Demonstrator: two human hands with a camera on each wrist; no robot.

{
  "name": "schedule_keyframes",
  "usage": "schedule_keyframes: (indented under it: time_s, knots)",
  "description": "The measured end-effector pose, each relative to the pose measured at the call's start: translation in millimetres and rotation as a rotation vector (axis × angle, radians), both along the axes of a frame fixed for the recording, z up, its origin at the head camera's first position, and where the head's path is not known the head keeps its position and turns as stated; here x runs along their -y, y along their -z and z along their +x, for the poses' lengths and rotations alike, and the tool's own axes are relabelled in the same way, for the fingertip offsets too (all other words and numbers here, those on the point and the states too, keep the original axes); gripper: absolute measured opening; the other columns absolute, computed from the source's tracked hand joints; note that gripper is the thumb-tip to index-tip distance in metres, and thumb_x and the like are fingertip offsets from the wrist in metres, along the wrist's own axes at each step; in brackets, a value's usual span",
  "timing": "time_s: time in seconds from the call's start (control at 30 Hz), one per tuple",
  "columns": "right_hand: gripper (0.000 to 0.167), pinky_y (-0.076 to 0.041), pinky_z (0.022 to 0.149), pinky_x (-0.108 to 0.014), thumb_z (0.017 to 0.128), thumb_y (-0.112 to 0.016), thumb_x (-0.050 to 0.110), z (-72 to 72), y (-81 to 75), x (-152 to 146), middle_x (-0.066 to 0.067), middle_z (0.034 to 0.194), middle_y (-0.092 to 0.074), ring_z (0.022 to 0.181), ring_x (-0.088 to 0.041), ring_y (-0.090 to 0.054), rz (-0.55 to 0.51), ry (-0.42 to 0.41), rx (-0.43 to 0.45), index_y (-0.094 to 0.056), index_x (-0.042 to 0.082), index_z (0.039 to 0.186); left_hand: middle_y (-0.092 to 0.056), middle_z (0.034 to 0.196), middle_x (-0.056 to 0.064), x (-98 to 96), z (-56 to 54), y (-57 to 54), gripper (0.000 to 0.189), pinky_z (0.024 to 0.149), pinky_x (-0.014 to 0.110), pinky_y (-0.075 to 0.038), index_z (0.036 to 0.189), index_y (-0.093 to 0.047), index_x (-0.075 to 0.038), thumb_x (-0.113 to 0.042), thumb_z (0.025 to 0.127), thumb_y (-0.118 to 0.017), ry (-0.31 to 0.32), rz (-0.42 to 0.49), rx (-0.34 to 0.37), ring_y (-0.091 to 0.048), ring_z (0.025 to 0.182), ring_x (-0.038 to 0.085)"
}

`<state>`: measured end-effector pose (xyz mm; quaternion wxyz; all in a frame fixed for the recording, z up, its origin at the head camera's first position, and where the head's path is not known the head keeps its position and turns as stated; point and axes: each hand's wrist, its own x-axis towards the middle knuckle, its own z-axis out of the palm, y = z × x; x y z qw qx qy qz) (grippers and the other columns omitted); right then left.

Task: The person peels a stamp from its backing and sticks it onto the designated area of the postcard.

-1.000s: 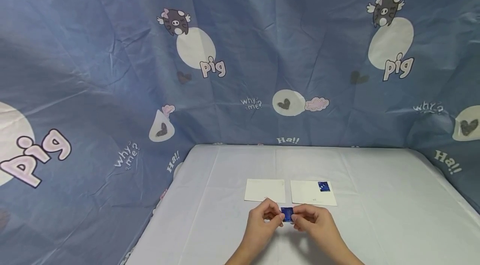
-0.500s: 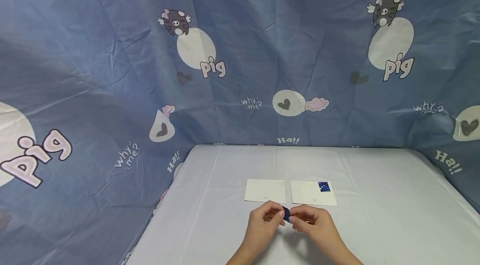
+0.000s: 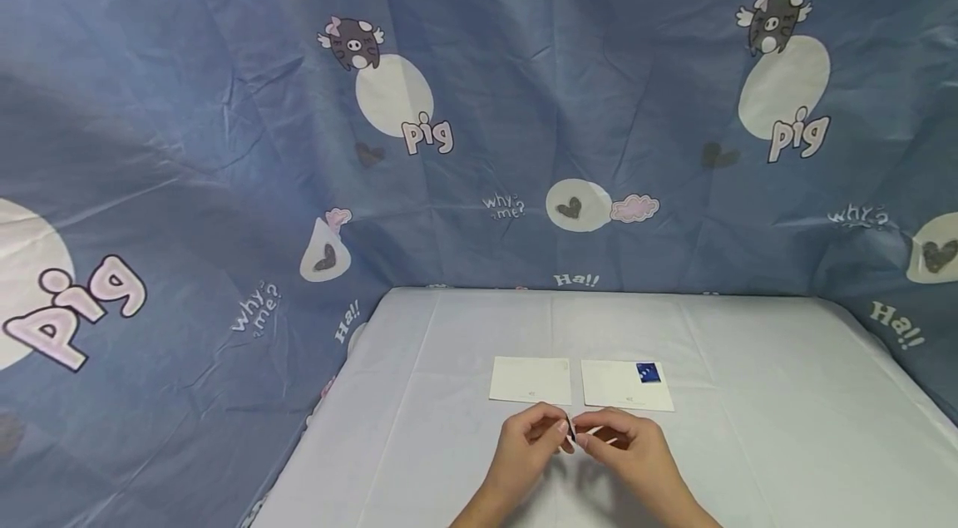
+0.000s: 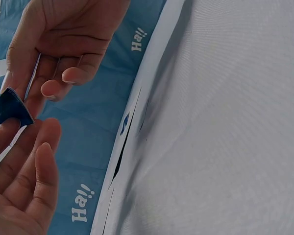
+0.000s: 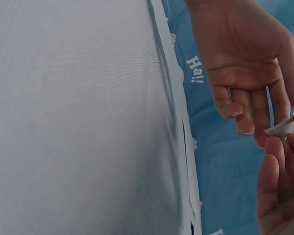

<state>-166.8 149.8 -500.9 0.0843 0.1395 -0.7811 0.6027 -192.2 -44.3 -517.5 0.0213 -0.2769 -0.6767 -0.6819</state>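
Observation:
Between both hands, low in the head view, is a small blue square stamp (image 3: 571, 428), turned nearly edge-on. My left hand (image 3: 527, 445) pinches one side of it between thumb and fingers. Opposite, my right hand (image 3: 627, 445) pinches at the other edge. The left wrist view shows the stamp's dark blue face (image 4: 12, 108), with a thumb at each of two sides. Its whitish back (image 5: 283, 127) faces the right wrist view. Just beyond the hands lie two white cards, a plain left card (image 3: 530, 381) and a right card (image 3: 609, 382) bearing a similar blue stamp (image 3: 648, 372).
A white cloth covers the table (image 3: 778, 412). Behind it and along its left side hangs a blue curtain (image 3: 479, 96) printed with pigs and lettering. The two cards lie side by side with a narrow gap.
The stamp has turned from facing the head camera to nearly edge-on. The right fingertips have come slightly closer to the left ones. The cards stay where they were.

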Motion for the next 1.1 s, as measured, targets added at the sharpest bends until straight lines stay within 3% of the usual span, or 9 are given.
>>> schedule_keyframes:
  time_s: [0.2,0.37,0.97,1.1]
  knots:
    - [0.017,-0.058,0.070,-0.031,0.087,-0.080,0.024,0.0,3.5,-0.7,0.007,0.097,-0.074,0.084,-0.017,-0.071,0.018,-0.008,-0.035,-0.078,0.026,0.103,-0.071,0.091,0.013,0.4,0.4,-1.7,0.012,0.063,0.045,-0.059,0.105,-0.067,-0.003,-0.013,0.099,-0.064,0.021,0.008,-0.016,-0.072,0.074,0.035]
    - [0.020,-0.058,0.067,-0.031,0.087,-0.080,0.021,0.1,4.4,-0.6,0.005,0.098,-0.074,0.083,-0.017,-0.070,0.019,-0.021,-0.083,-0.077,0.022,0.107,-0.071,0.090,0.012,0.4,-0.1,-0.6,0.011,0.062,0.044,-0.059,0.104,-0.068,-0.003,-0.013,0.099,-0.065,0.008,0.003,-0.002,-0.072,0.073,0.034]
    - [0.017,-0.058,0.069,-0.030,0.087,-0.081,0.025,1.4,2.9,0.4,0.008,0.099,-0.074,0.084,-0.015,-0.070,0.026,-0.003,-0.027,-0.077,0.027,0.104,-0.070,0.089,0.017,-0.4,0.9,-0.4,0.009,0.061,0.046,-0.058,0.103,-0.070,-0.004,-0.010,0.099,-0.064,-0.004,0.013,-0.015,-0.070,0.072,0.039]
    - [0.016,-0.057,0.068,-0.030,0.086,-0.081,0.025,2.0,2.6,0.7,0.008,0.099,-0.074,0.082,-0.015,-0.070,0.016,0.004,-0.005,-0.077,0.026,0.102,-0.070,0.089,0.017,-0.6,1.2,-0.9,0.008,0.060,0.039,-0.058,0.101,-0.070,-0.004,-0.010,0.098,-0.065,-0.006,0.015,-0.026,-0.070,0.072,0.039]
